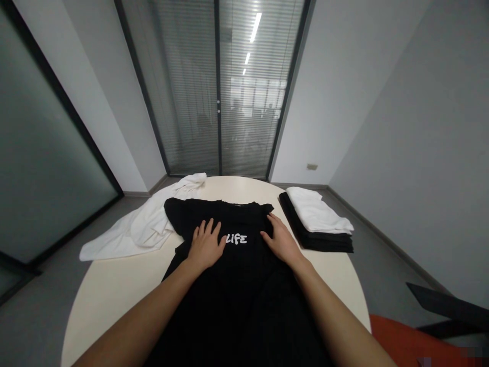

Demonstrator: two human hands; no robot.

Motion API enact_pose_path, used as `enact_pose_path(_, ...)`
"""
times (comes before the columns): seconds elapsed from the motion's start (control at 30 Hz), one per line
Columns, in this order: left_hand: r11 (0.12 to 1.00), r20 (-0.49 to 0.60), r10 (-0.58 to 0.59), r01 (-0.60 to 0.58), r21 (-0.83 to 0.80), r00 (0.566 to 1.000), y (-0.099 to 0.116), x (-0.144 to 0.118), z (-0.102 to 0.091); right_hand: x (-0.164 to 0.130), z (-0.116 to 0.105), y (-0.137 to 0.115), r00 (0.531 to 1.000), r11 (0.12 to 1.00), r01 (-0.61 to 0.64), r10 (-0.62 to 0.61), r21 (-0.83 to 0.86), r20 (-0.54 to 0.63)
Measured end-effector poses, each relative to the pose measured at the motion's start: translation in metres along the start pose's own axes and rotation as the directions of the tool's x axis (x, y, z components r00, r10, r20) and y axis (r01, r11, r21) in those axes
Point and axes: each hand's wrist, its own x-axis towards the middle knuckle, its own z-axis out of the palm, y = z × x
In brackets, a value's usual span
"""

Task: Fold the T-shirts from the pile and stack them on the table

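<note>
A black T-shirt (240,270) with white lettering across its chest lies spread on the round table, its collar toward the far side. My left hand (206,245) rests flat on the shirt's left part, fingers apart, just beside the lettering. On the right side of the shirt, near the sleeve, lies my right hand (281,238); its thumb is spread away from the fingers, and the fingertips touch the cloth by the shirt's edge. Both palms face down, and neither hand grips the fabric visibly. The shirt's lower part runs toward me between my forearms.
A crumpled white garment (141,224) lies on the left of the pale table (110,290), hanging over its edge. On the right stands a folded stack, with white cloth (315,211) over black cloth (324,242). An orange chair (405,339) stands at the lower right.
</note>
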Motion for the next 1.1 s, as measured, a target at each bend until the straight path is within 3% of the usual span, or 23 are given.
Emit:
enact_pose_path(0.17, 0.999, -0.008, 0.026, -0.026, -0.033, 1.0, -0.001, -0.002, 0.0, -0.001, -0.004, -0.008, 0.985, 0.978, 0.172, -0.174, 0.114, 0.005)
enact_pose_path(0.23, 0.998, -0.018, 0.046, -0.047, -0.038, 0.999, -0.002, -0.002, 0.0, -0.001, -0.004, -0.009, 0.98, 0.969, 0.197, -0.201, 0.146, 0.007)
enact_pose_path(0.33, 0.997, -0.027, 0.069, -0.07, -0.042, 0.997, -0.003, -0.002, 0.002, 0.002, -0.003, -0.005, 0.981, 0.961, 0.189, -0.175, 0.2, -0.083)
enact_pose_path(0.5, 0.996, -0.027, 0.077, -0.078, -0.048, 0.997, -0.005, -0.003, 0.003, 0.007, 0.0, 0.006, 0.982, 0.995, -0.028, 0.045, 0.099, -0.181)
enact_pose_path(0.6, 0.996, -0.033, 0.076, -0.078, -0.049, 0.997, -0.005, -0.003, 0.004, 0.009, 0.0, 0.009, 0.968, 0.979, -0.204, 0.206, 0.028, -0.14)
enact_pose_path(0.7, 0.996, -0.037, 0.076, -0.077, -0.048, 0.996, -0.004, -0.004, 0.003, 0.012, -0.002, 0.011, 0.957, 0.96, -0.278, 0.279, 0.021, -0.074)
enact_pose_path(0.83, 0.996, -0.04, 0.077, -0.079, -0.052, 0.996, -0.004, -0.004, 0.003, 0.013, -0.005, 0.013, 0.971, 0.971, -0.239, 0.239, -0.014, -0.032)
enact_pose_path(1.0, 0.995, -0.049, 0.081, -0.084, -0.054, 0.995, -0.004, -0.003, 0.004, 0.01, -0.007, 0.009, 0.99, 0.996, -0.085, 0.085, 0.008, -0.115)
enact_pose_path(1.1, 0.996, -0.044, 0.081, -0.083, -0.04, 0.996, -0.004, -0.003, 0.004, 0.008, -0.011, 0.005, 0.991, 0.995, -0.072, 0.079, 0.069, -0.11)
